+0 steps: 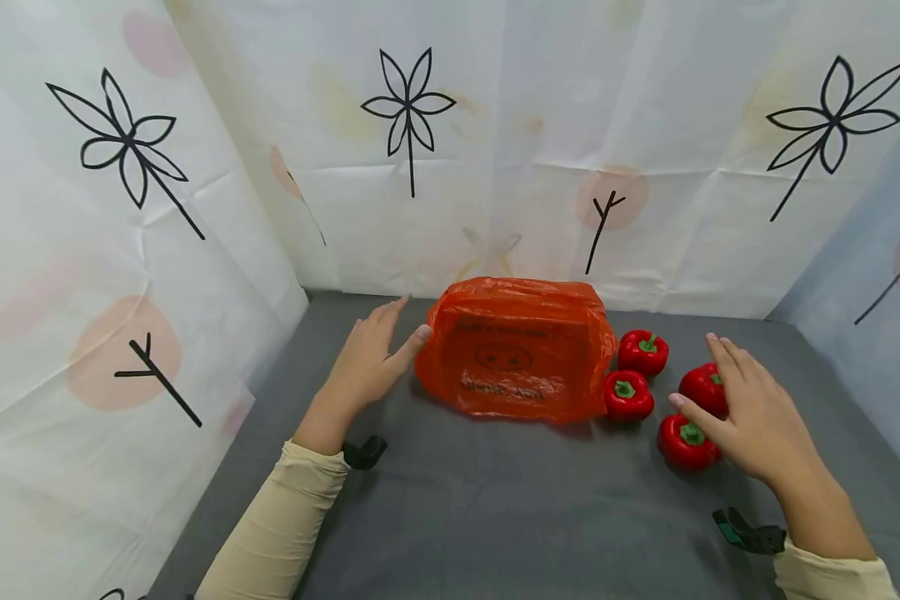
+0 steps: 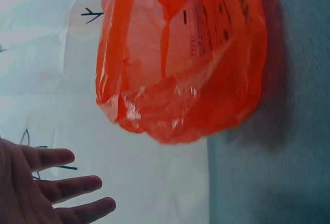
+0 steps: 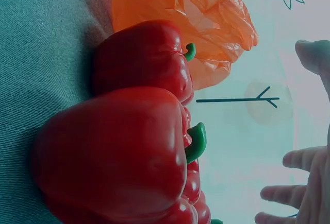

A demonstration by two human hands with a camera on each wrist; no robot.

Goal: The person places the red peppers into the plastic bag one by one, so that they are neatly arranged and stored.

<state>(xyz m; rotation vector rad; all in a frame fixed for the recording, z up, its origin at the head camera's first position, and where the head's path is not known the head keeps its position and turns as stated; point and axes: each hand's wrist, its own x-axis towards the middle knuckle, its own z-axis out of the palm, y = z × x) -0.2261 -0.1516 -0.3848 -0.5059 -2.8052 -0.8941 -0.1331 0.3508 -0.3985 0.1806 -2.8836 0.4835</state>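
An orange-red plastic bag [image 1: 517,358] with dark printing stands on the grey cloth, puffed out. To its left my left hand [image 1: 367,354] is held with fingers extended, apart from the bag as the left wrist view shows. Several red bell peppers with green stems sit right of the bag: one touching its edge at the front [image 1: 628,397], one behind it [image 1: 642,352]. Over the two right-hand peppers, a front pepper [image 1: 686,444] and a back pepper [image 1: 703,388], hovers my right hand [image 1: 757,412], fingers straight, holding nothing. It partly hides both in the head view.
White cloth walls [image 1: 495,167] printed with black flowers and twigs rise behind and on both sides. Grey cloth [image 1: 510,508] covers the table. A dark strap or mount sits at each wrist, the left one [image 1: 365,452] and the right one [image 1: 750,533].
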